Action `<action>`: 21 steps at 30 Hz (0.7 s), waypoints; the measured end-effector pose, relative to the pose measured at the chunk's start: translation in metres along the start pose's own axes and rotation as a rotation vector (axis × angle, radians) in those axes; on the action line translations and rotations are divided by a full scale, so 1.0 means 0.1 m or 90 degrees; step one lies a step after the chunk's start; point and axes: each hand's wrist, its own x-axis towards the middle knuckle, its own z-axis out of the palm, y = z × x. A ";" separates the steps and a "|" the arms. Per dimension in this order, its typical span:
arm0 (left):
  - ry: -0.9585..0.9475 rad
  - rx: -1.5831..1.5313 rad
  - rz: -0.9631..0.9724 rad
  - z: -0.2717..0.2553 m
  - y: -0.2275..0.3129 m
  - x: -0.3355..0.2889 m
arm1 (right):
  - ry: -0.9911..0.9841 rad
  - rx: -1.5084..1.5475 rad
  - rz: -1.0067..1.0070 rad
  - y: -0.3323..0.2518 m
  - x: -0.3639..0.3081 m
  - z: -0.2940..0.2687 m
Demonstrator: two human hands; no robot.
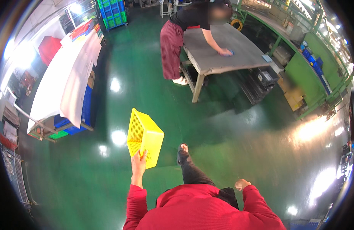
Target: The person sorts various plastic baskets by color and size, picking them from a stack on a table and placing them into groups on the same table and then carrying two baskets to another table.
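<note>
My left hand (138, 164) grips the near rim of a yellow plastic basket (152, 143) with perforated sides. The basket is tipped on its side, and its open mouth faces left. What I can see of its inside holds nothing. My right hand (243, 184) hangs beside my body at the lower right, away from any object. Its fingers are curled in loosely, with nothing visible in them. Both forearms are in red sleeves, and one foot (183, 148) in a dark sandal is stepped forward on the green floor.
Ahead, a person (173, 46) leans over a grey-topped table (242, 42), one hand on a blue cloth (230, 53). A white-covered table (60, 84) stands left, with blue crates (86, 105) beneath. Stacked crates (112, 13) stand far back; a green workbench (315, 63) lines the right.
</note>
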 end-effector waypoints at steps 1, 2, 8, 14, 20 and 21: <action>0.011 -0.009 0.005 0.05 0.07 0.27 | -0.021 0.060 0.104 -0.02 0.14 -0.35; 0.010 0.003 -0.021 0.10 0.12 0.49 | -0.008 0.052 0.101 -0.09 0.28 -0.68; 0.144 0.003 -0.057 0.04 -0.46 1.56 | 0.342 -0.079 -0.258 -1.91 1.37 -3.31; 0.274 -0.118 -0.249 -0.50 -0.24 2.31 | 0.349 0.072 -0.489 -4.60 1.42 -5.60; 0.226 0.158 -0.191 -0.70 -0.08 4.10 | 0.222 0.010 -0.666 -5.99 1.85 -6.48; 0.183 0.132 -0.178 -0.73 0.05 4.51 | 0.164 0.020 -0.681 -6.10 1.87 -6.59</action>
